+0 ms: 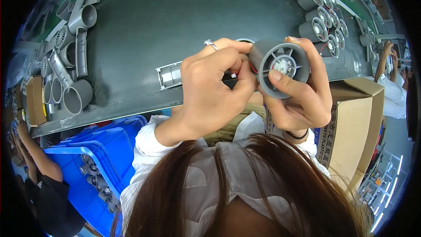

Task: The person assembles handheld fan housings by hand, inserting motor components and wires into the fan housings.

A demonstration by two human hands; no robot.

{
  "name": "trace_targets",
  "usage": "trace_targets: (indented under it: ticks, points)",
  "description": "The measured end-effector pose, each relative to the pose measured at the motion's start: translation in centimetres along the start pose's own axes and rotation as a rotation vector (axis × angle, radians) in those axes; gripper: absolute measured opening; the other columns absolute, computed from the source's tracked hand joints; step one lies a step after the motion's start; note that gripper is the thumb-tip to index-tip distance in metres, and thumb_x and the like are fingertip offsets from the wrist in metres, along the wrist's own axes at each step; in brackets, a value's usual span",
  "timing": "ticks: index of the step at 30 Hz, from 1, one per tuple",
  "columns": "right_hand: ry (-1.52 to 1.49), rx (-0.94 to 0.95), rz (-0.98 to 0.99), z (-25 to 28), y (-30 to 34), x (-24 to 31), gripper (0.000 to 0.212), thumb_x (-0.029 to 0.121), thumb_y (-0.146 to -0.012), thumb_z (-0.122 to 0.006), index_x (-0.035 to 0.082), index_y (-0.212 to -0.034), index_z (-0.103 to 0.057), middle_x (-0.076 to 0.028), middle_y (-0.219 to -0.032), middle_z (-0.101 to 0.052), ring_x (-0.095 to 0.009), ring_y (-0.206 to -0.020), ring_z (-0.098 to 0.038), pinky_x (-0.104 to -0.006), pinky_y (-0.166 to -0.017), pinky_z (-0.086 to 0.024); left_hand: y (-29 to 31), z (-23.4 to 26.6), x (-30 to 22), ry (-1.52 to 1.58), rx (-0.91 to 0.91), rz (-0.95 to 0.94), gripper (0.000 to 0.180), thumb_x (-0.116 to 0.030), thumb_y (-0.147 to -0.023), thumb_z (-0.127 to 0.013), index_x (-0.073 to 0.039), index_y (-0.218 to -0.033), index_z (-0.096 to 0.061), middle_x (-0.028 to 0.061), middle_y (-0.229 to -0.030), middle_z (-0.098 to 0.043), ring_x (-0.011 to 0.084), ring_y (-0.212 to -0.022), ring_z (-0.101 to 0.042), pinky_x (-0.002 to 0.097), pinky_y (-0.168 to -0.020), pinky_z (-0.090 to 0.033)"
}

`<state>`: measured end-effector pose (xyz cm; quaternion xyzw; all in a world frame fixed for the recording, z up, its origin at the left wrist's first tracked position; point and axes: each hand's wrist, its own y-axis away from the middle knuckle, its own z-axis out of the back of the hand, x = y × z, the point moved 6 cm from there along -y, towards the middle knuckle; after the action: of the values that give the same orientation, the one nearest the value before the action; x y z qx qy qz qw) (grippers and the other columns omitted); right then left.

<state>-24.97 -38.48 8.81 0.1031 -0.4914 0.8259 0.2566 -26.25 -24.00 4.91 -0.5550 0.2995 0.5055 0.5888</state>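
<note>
My right hand [313,90] grips a grey cylindrical housing [265,50], fingers around its wall and thumb on the spoked end. A small motor [283,65] sits at the centre of the spokes. Close against the housing's left side, my left hand [206,87] is closed, thumb and fingertips pinching a thin red wire [253,67] that comes from the housing. A tiny white connector [233,75] shows under the left fingers. Beside that hand, a grey rectangular shell [169,75] lies on the dark bench, partly covered by the hand.
Grey tubes [78,96] and shell pieces cluster on the bench's left. Several fan housings [313,29] with red wires stand at far right. A blue crate [79,166] holding small grey parts is at lower left; an open cardboard box [351,127] is at right. Co-workers [48,184] sit at both sides.
</note>
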Motion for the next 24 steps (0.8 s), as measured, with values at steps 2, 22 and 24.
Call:
trace_targets:
  ticks: [2, 22, 24]
  points:
    - [0.026, -0.012, 0.015, 0.1, -0.2, 0.1, 0.037, -0.002, -0.050, -0.075, 0.005, -0.086, -0.071, -0.028, -0.110, -0.057, -0.035, -0.092, -0.061, -0.0360, -0.075, -0.052, 0.0, 0.3, -0.2, -0.055, -0.012, -0.028, 0.010, 0.009, -0.074, -0.065, 0.006, -0.069, -0.056, 0.0193, -0.102, -0.065, 0.0191, -0.082, -0.066, 0.0260, -0.070, -0.052]
    - [0.405, 0.333, 0.083, -2.7, -2.7, 2.2, 0.037, -0.005, -0.046, -0.071, 0.002, -0.082, -0.068, -0.023, -0.107, -0.060, -0.035, -0.087, -0.062, -0.0380, -0.073, -0.052, 2.5, 2.0, 2.3, -0.576, -0.027, -0.197, 0.038, -0.010, -0.060, -0.078, -0.004, -0.095, -0.065, 0.0105, -0.098, -0.062, 0.0301, -0.105, -0.055, 0.0424, -0.088, -0.041]
    - [0.375, 0.353, 0.071, -3.0, -2.8, 2.3, 0.036, -0.004, -0.046, -0.070, 0.002, -0.082, -0.068, -0.022, -0.108, -0.060, -0.035, -0.088, -0.062, -0.0377, -0.074, -0.052, 2.4, 1.8, 2.4, -0.543, -0.040, -0.201, 0.037, -0.010, -0.060, -0.078, -0.004, -0.094, -0.065, 0.0102, -0.097, -0.062, 0.0299, -0.105, -0.055, 0.0425, -0.088, -0.041]
